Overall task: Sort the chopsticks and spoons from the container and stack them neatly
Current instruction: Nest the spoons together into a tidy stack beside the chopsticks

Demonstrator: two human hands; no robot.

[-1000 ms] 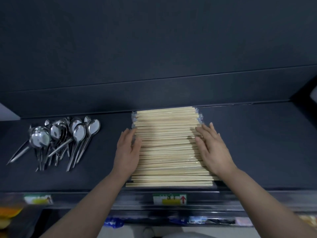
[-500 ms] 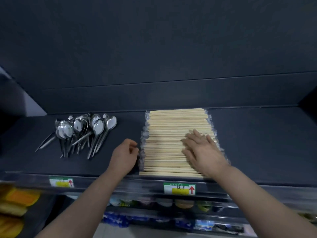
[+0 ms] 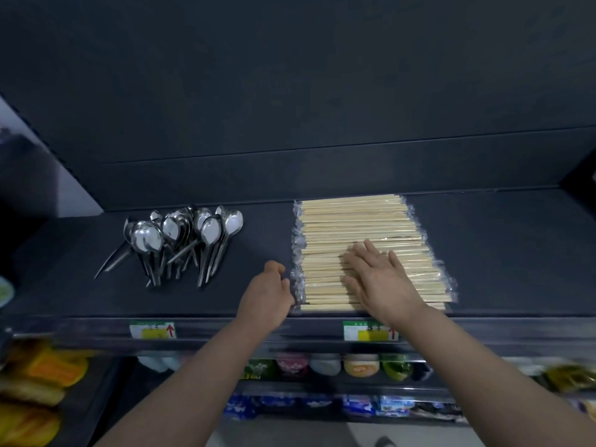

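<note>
Chopsticks [image 3: 361,221] are stacked between the shelf's [image 3: 503,253] back and front edges, partly hidden under the flat, straight-fingered right hand [image 3: 382,279]. The left hand [image 3: 267,295] is curled beside them as before; its grip cannot be told.

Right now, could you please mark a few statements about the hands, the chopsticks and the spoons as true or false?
1. The right hand lies flat on the chopsticks. True.
2. The spoons lie to the right of the chopsticks. False: they lie to the left, on the same shelf.
3. The left hand holds a spoon. False: it sits with curled fingers at the left ends of the chopsticks, apart from the spoons.
4. The chopsticks are in clear wrappers. True.
</note>
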